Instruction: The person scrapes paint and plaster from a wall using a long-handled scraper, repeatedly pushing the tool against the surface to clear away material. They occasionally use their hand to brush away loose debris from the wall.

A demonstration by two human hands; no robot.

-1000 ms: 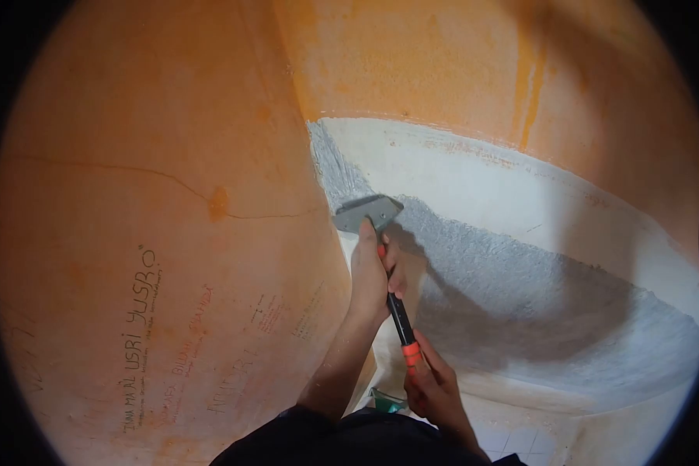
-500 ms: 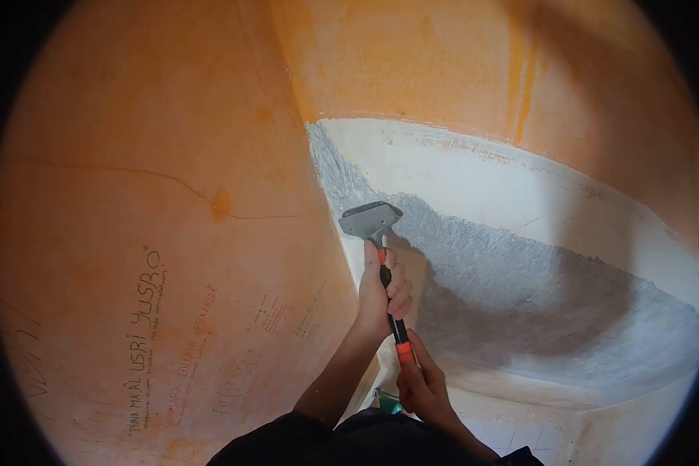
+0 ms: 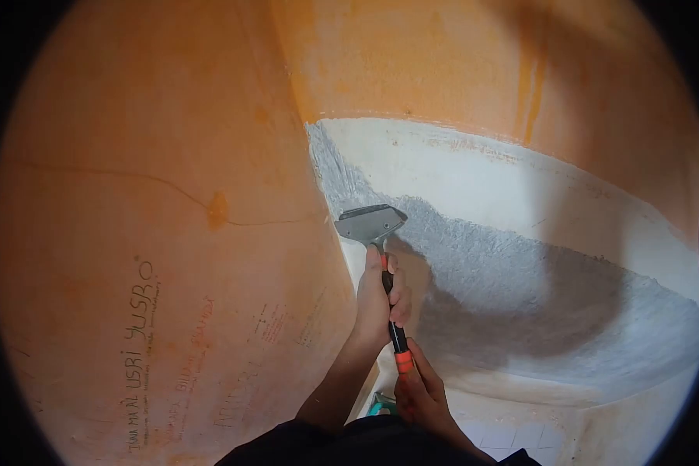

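Observation:
A long-handled scraper with a wide grey metal head and a black-and-red handle is held up against the wall near the corner. My left hand is wrapped round the upper handle, just below the head. Lower down, my right hand grips the handle's end by the orange-red collar. The head's far edge lies at the rough grey patch on the wall; whether the blade touches cannot be made out.
An orange wall with a crack and handwriting stands on the left. A white band borders the grey patch above, under more orange paint. Down below are pale tiles and a partly hidden green object.
The scraper head has shifted slightly left and down and turned a little. Both hands keep their hold, and my right hand sits slightly lower. The view has moved slightly.

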